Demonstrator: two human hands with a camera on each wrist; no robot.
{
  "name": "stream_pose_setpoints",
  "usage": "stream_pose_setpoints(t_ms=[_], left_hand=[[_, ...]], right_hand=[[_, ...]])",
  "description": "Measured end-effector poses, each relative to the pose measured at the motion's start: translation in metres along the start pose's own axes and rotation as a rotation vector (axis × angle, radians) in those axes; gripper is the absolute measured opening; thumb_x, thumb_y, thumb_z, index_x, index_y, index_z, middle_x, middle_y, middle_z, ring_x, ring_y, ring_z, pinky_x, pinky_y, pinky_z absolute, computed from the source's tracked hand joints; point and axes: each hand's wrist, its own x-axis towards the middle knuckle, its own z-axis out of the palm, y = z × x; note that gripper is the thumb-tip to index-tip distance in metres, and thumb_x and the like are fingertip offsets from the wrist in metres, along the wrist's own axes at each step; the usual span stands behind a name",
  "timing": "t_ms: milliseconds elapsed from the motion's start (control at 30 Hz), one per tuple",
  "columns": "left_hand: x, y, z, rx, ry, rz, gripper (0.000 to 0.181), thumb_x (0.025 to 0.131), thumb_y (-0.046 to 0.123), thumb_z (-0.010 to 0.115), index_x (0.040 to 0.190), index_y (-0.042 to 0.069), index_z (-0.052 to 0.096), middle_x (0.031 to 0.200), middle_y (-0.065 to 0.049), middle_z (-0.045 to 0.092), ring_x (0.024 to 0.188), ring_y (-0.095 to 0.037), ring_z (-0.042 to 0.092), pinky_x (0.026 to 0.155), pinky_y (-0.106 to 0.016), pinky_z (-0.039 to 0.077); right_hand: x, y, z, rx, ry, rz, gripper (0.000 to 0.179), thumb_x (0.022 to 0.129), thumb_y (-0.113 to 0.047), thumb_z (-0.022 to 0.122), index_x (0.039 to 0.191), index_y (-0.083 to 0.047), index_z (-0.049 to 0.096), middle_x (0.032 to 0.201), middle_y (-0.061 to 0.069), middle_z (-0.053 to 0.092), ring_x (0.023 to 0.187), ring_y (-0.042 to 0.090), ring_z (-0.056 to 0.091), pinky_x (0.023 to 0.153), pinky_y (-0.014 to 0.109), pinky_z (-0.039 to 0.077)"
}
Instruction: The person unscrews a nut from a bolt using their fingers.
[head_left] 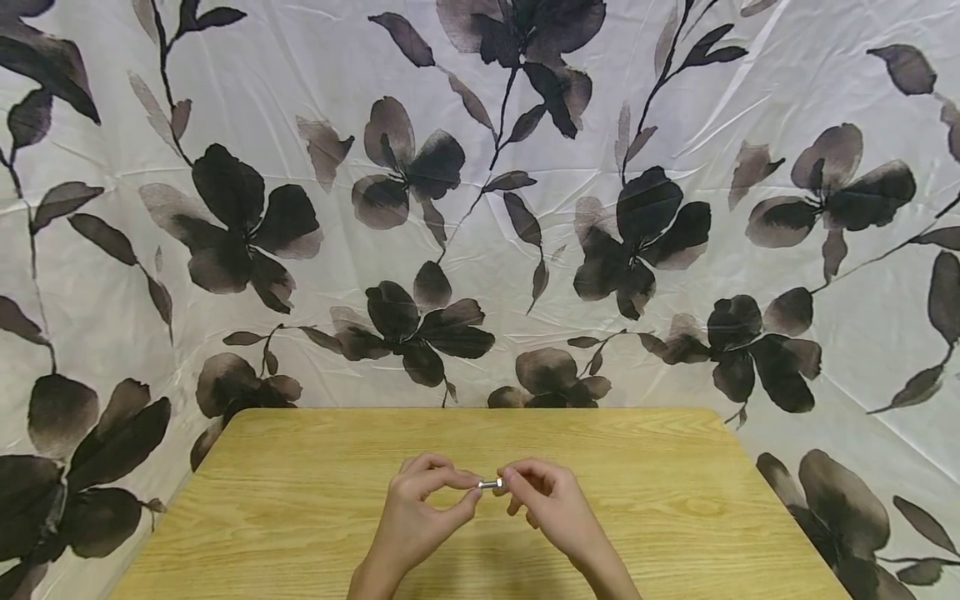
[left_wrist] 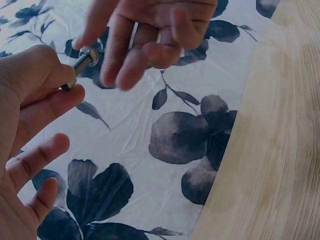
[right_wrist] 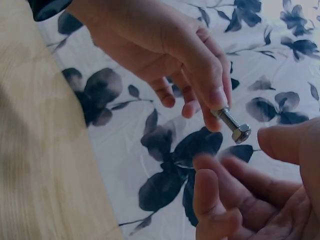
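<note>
A small silver bolt (head_left: 490, 483) with a threaded shank lies roughly level above the table, pinched at its left end between the thumb and index finger of my left hand (head_left: 422, 507). In the right wrist view, a six-sided metal piece (right_wrist: 242, 133) sits at the bolt's free end, facing my right hand (head_left: 553, 505). Loosely bent, the right fingers spread around that end; the right thumb (right_wrist: 280, 143) stands a little apart from it in that view. The left wrist view shows the bare thread (left_wrist: 81, 63) between the left fingertips and the six-sided piece.
Both hands are over a light wooden table (head_left: 315, 450) with rounded far corners. Behind and beside it hangs a white cloth (head_left: 525, 275) printed with dark flowers. A dark band (right_wrist: 49, 8) circles the left wrist.
</note>
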Motion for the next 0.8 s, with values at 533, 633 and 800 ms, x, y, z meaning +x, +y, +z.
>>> stream_pose_setpoints(t_ms=[533, 633, 800], left_hand=[[-0.0009, 0.0035, -0.0009, 0.001, -0.014, -0.009, 0.028, 0.074, 0.001, 0.088, 0.09, 0.023, 0.082, 0.09, 0.008, 0.078, 0.085, -0.01, 0.058, 0.077, -0.032, 0.045], [-0.0011, 0.0034, -0.0019, 0.006, -0.016, -0.013, 0.028, 0.074, 0.001, 0.088, 0.088, 0.024, 0.082, 0.089, 0.009, 0.078, 0.084, -0.009, 0.058, 0.077, -0.032, 0.044], [-0.0004, 0.0024, -0.0035, 0.028, -0.024, -0.041, 0.028, 0.072, 0.002, 0.089, 0.086, 0.026, 0.082, 0.088, 0.01, 0.077, 0.085, -0.008, 0.056, 0.077, -0.033, 0.042]], right_hand=[[-0.0009, -0.0037, 0.0014, 0.039, -0.055, 0.066, 0.037, 0.103, -0.032, 0.063, 0.097, 0.003, 0.073, 0.079, 0.002, 0.072, 0.068, 0.01, 0.061, 0.055, 0.019, 0.041], [-0.0006, -0.0021, 0.0011, 0.024, -0.058, 0.053, 0.035, 0.102, -0.032, 0.065, 0.101, 0.001, 0.074, 0.081, 0.004, 0.072, 0.069, 0.01, 0.062, 0.055, 0.018, 0.042], [-0.0003, -0.001, 0.0004, 0.0, -0.083, 0.005, 0.027, 0.102, -0.025, 0.066, 0.113, -0.001, 0.072, 0.088, 0.011, 0.074, 0.07, 0.009, 0.063, 0.056, 0.019, 0.043]])
